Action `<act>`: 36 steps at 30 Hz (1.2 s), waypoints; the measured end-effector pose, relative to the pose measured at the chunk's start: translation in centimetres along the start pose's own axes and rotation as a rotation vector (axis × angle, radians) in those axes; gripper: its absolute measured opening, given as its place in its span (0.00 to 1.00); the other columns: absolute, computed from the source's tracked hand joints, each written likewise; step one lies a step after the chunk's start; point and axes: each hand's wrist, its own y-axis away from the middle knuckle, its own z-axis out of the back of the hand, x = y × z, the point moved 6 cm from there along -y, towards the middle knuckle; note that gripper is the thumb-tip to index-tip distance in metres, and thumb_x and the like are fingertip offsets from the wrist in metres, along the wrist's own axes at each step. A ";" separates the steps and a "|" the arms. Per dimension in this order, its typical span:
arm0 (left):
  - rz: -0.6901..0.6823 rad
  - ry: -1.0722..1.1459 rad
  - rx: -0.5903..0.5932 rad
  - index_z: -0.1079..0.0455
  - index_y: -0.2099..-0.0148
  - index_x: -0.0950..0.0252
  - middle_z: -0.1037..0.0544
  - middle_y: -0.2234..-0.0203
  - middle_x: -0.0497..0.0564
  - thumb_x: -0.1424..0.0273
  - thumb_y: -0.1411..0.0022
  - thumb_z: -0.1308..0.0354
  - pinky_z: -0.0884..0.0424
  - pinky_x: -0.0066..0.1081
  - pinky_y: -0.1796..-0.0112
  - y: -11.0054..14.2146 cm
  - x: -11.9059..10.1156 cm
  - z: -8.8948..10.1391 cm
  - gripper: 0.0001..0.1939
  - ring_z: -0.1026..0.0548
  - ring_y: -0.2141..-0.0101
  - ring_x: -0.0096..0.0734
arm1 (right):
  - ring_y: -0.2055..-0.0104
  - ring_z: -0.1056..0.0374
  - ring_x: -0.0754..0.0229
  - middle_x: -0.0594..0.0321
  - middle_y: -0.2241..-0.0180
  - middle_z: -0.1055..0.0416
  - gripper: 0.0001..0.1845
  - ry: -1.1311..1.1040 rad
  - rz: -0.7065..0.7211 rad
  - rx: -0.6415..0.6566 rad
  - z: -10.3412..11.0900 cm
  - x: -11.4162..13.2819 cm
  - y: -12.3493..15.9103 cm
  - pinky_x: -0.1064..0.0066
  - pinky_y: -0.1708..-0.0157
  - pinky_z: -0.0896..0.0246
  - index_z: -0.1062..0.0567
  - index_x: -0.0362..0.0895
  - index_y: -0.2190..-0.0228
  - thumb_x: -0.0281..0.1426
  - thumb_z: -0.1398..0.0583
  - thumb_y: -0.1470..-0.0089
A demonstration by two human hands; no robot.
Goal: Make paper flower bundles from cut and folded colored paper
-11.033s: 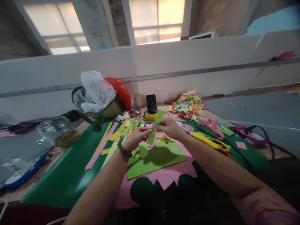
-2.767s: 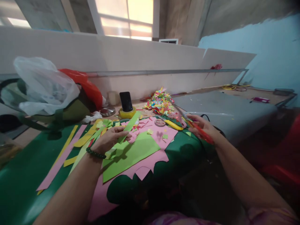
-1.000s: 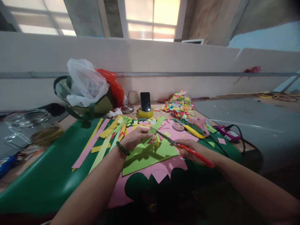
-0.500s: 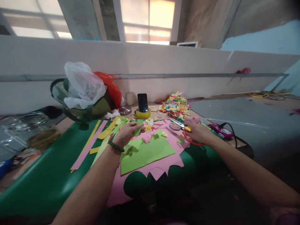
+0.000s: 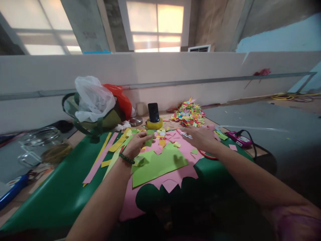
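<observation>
Between thumb and fingers, my left hand (image 5: 136, 142) pinches a small piece of green paper (image 5: 150, 138). A green beaded bracelet circles that wrist. My right hand (image 5: 200, 137) reaches palm down over a pair of scissors (image 5: 186, 135), its fingers stretched forward near the blades. Part of the red handle shows below the hand, and the middle of the scissors is hidden under it. Between the hands lies a green paper sheet (image 5: 160, 165) on top of a larger pink paper (image 5: 170, 185) with a cut-out edge. Small paper scraps (image 5: 159, 149) are scattered behind the green sheet.
Pink and yellow paper strips (image 5: 100, 159) lie on the green table cover (image 5: 62, 180). A phone (image 5: 153, 112) stands in a yellow tape roll (image 5: 154, 124). Behind it are a pile of colourful cut paper (image 5: 189, 113), a bag (image 5: 107, 120) and a purple device (image 5: 240, 139).
My right hand has moved left and forward, away from the scissors' handle and over their blades. My left hand still pinches the green piece. The view has shifted slightly.
</observation>
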 end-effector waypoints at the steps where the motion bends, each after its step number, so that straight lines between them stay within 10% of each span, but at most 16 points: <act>1: -0.016 -0.020 0.008 0.29 0.76 0.68 0.22 0.79 0.47 0.64 0.70 0.23 0.31 0.25 0.71 0.1 -0.1 -0.2 0.22 0.26 0.76 0.25 | 0.59 0.28 0.53 0.52 0.53 0.25 0.19 -0.084 0.049 -0.039 0.1 1.6 -1.1 0.65 0.62 0.35 0.26 0.46 0.50 0.33 0.41 0.44; 6: -0.127 -0.121 -0.019 0.26 0.76 0.68 0.24 0.80 0.46 0.62 0.68 0.24 0.35 0.25 0.72 0.3 -0.5 -0.4 0.20 0.30 0.76 0.23 | 0.65 0.28 0.60 0.56 0.62 0.23 0.27 -0.635 0.175 -0.003 -2.7 7.7 -6.2 0.70 0.66 0.33 0.28 0.39 0.50 0.34 0.34 0.52; 12: -0.109 -0.158 -0.038 0.29 0.80 0.67 0.29 0.85 0.45 0.57 0.67 0.25 0.36 0.25 0.76 0.0 -0.2 0.3 0.21 0.33 0.79 0.24 | 0.70 0.28 0.61 0.61 0.71 0.23 0.15 -0.846 0.128 -0.072 -5.4 6.2 -8.0 0.71 0.69 0.34 0.23 0.39 0.62 0.33 0.37 0.52; 21: -0.239 -0.313 -0.274 0.27 0.76 0.66 0.27 0.81 0.45 0.56 0.56 0.32 0.35 0.25 0.73 -1.6 0.3 3.0 0.17 0.32 0.76 0.25 | 0.65 0.32 0.58 0.56 0.66 0.25 0.11 -0.370 0.083 -0.632 3.7 1.6 -3.0 0.65 0.62 0.36 0.23 0.43 0.70 0.34 0.43 0.41; 27: -0.202 -0.584 -0.186 0.23 0.72 0.66 0.20 0.71 0.52 0.71 0.57 0.33 0.28 0.32 0.64 -1.6 1.8 1.4 0.06 0.25 0.66 0.38 | 0.63 0.34 0.58 0.57 0.67 0.24 0.15 0.006 0.536 -0.220 -3.4 7.5 5.7 0.70 0.68 0.40 0.23 0.43 0.68 0.22 0.48 0.40; 32: -0.280 -0.815 -0.159 0.21 0.65 0.63 0.21 0.57 0.56 0.82 0.60 0.39 0.40 0.43 0.43 0.3 -1.4 -0.4 0.18 0.30 0.48 0.49 | 0.66 0.33 0.59 0.58 0.69 0.24 0.10 -0.007 0.409 -0.102 -7.1 6.6 6.8 0.70 0.69 0.42 0.24 0.42 0.68 0.22 0.45 0.41; 36: -0.380 -1.275 0.161 0.22 0.57 0.61 0.21 0.54 0.56 0.80 0.49 0.45 0.36 0.43 0.45 4.3 -2.1 -5.2 0.19 0.27 0.51 0.46 | 0.67 0.31 0.60 0.58 0.68 0.23 0.11 -0.170 0.273 -0.155 -6.1 5.6 6.1 0.72 0.68 0.41 0.24 0.42 0.67 0.24 0.46 0.39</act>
